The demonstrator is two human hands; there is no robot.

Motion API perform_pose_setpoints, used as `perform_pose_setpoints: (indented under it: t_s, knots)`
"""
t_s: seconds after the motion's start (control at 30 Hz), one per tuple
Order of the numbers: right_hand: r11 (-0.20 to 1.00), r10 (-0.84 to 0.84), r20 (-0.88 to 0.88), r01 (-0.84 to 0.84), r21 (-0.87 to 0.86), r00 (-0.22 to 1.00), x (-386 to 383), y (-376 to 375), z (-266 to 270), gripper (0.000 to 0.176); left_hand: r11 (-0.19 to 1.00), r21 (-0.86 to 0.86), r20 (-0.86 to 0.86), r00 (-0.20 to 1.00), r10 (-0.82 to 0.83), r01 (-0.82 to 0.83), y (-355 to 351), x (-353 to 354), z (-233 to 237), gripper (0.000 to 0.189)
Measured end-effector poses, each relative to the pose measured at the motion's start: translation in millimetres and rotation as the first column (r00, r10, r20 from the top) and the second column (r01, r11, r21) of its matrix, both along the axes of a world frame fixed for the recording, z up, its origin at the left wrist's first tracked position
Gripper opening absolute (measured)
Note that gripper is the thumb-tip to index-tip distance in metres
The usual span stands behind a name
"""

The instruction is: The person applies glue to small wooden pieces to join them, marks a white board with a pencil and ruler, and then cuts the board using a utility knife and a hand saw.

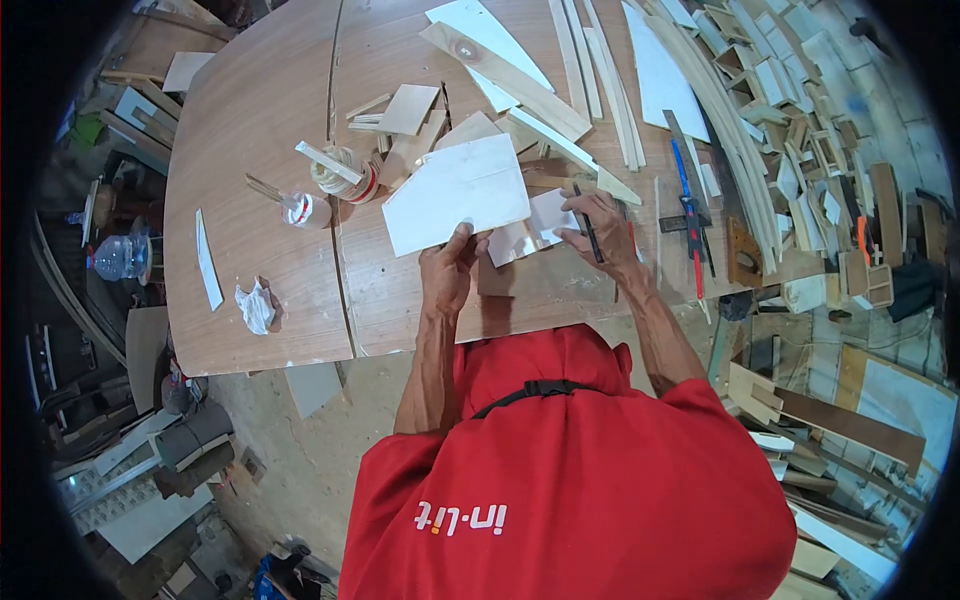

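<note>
My left hand (453,262) grips the lower edge of a white board (460,190) with a cut-off corner, its thumb on top. My right hand (603,232) has its fingers closed around a dark pen (587,228) and touches the right edge of a smaller white piece (550,215). That piece lies just right of the larger board. Another light piece (512,243) with a shiny surface shows between the two hands. Part of my left fingers is hidden under the board.
Wooden offcuts (410,110), a jar with a brush (345,175) and a small cup (305,210) stand on the wooden table (260,110). A crumpled white cloth (256,306) lies at left. Long strips (612,90), blue-and-red tool (690,215) and a handsaw (743,252) lie right.
</note>
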State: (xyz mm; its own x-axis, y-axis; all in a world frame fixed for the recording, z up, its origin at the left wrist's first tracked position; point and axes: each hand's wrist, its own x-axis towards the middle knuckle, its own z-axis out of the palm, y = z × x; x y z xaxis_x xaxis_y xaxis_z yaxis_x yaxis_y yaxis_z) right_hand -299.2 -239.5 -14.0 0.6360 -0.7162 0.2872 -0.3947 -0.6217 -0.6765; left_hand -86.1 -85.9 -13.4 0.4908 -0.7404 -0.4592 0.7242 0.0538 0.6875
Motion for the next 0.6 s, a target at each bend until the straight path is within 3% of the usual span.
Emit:
perform_pose_setpoints:
  t_s: [0.07,0.13,0.27,0.3,0.47,0.6]
  knots:
    - [0.981,0.174,-0.1,-0.182,-0.07,0.98,3,-10,3,0.044,0.999,-0.014,0.018,0.999,-0.031,0.032,14,2,11,0.02]
    - [0.966,0.23,-0.175,-0.246,-0.074,0.957,7,-21,3,0.048,0.987,-0.158,0.034,0.999,-0.019,0.024,28,5,25,0.019]
    - [0.908,0.392,-0.339,-0.418,-0.005,0.855,11,-36,2,0.056,0.982,-0.154,0.079,0.989,0.122,-0.109,50,18,58,0.015]
    - [0.906,0.397,-0.336,-0.424,-0.006,0.854,12,-37,3,0.056,0.969,-0.217,0.073,0.988,0.139,-0.12,54,22,64,0.015]
    - [0.861,0.458,-0.324,-0.504,-0.069,0.827,11,-37,5,0.052,0.955,-0.22,0.09,0.971,0.222,-0.198,72,44,76,0.013]
    - [0.906,0.383,-0.395,-0.424,-0.016,0.835,6,-26,16,0.051,0.947,-0.252,0.117,0.965,0.233,-0.198,80,52,80,0.013]
